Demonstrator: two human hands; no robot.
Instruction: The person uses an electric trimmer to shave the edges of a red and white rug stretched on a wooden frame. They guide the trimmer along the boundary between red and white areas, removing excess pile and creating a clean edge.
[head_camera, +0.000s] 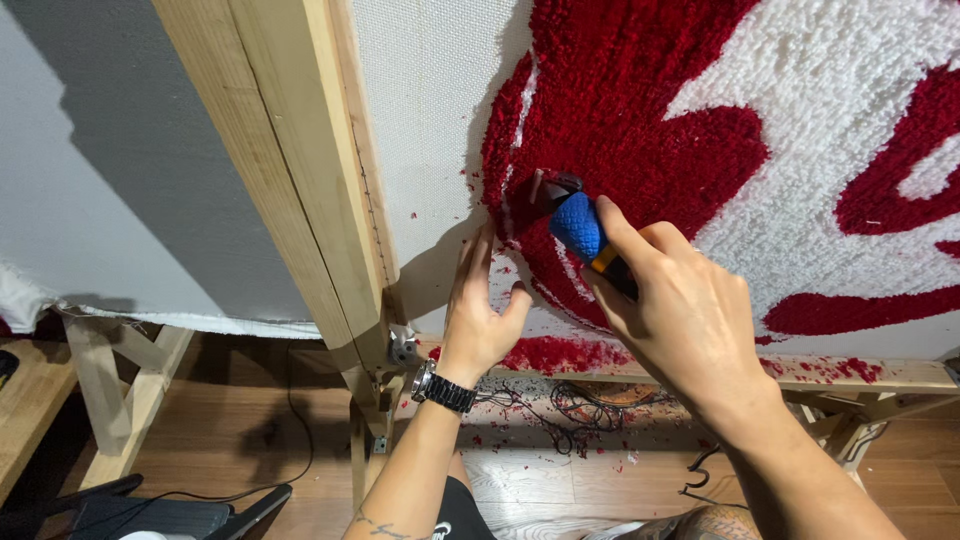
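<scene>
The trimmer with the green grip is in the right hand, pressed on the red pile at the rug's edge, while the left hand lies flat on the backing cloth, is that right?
Not quite: the head view shows the trimmer has a blue grip, not green. The rest holds: the right hand holds it against the red pile, and the left hand lies flat on the backing cloth.

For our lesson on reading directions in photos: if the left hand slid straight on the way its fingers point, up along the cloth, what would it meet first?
The left hand lies flat on the white backing cloth, fingers pointing up. Going on, it would probably first meet the edge of the red tufted pile, close beside the blue-handled trimming tool held by the right hand.
</scene>
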